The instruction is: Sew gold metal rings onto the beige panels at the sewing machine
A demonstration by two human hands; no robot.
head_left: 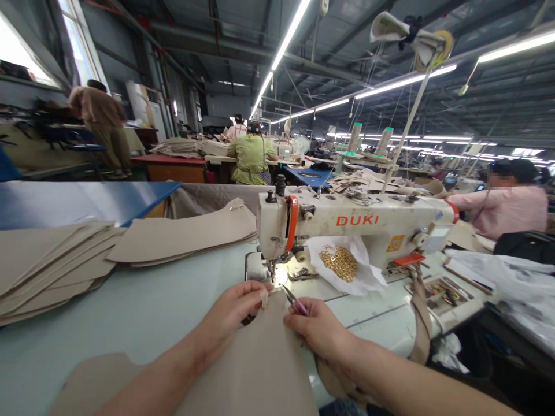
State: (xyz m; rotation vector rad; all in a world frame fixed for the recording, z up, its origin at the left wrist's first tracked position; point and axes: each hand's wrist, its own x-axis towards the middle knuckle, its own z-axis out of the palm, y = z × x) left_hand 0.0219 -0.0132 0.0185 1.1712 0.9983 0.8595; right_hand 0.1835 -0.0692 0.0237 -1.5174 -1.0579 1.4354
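Note:
A beige fabric panel [269,352] lies under both of my hands, its narrow far end near the needle of a white sewing machine [355,216]. At that end my left hand [240,306] is closed in a pinch on a small beige loop [264,299]; fine detail there is too small to make out. My right hand [318,329] grips thread snips [298,303] with purple handles. Their blades point at the panel's end, close to my left fingertips. The sewing needle [273,268] stands just beyond, beside a lit metal plate.
Gold metal rings [340,263] lie on white paper [375,277] beneath the machine arm. Stacked beige panels [186,234] sit at the left. A parts tray [446,294] with small metal pieces is at the right, near a hanging beige strip [420,323]. Several people work farther off.

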